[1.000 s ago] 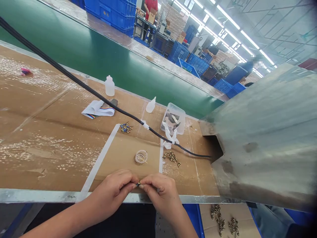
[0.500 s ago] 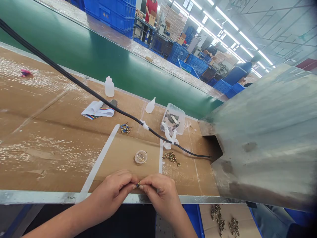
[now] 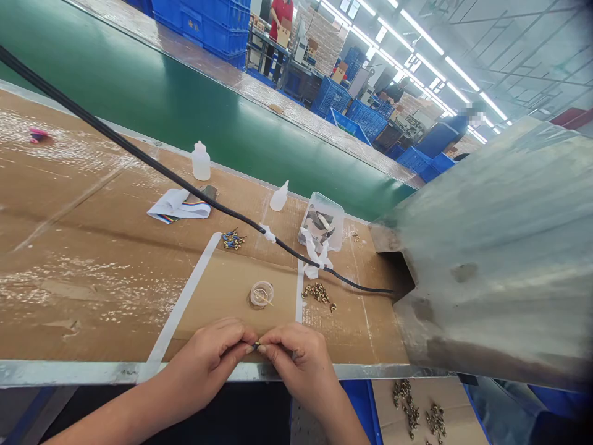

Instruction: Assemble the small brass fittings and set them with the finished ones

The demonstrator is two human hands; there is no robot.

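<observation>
My left hand [image 3: 221, 353] and my right hand [image 3: 296, 352] meet above the bench's front edge, thumb and forefinger of each pinched together. Between the fingertips is a small brass and dark blue part [image 3: 256, 345], held from both sides; most of it is covered by the fingers. Just beyond the hands stands a small clear round cup [image 3: 262, 293] with a thin stick leaning in it. A pile of small brass parts [image 3: 317, 292] lies to the right of the cup. Farther back on the left is a little heap of blue and brass parts [image 3: 233, 240].
A black cable [image 3: 217, 206] crosses above the bench. Behind it are two white squeeze bottles [image 3: 201, 162], a clear plastic box [image 3: 334, 225] and a folded striped strip [image 3: 180, 205]. A metal housing [image 3: 491, 266] rises on the right. Beyond runs a green conveyor [image 3: 208, 117].
The view has shifted very slightly. Both hands stay pinched on the small part, and a little more of its blue side shows between the fingertips.
</observation>
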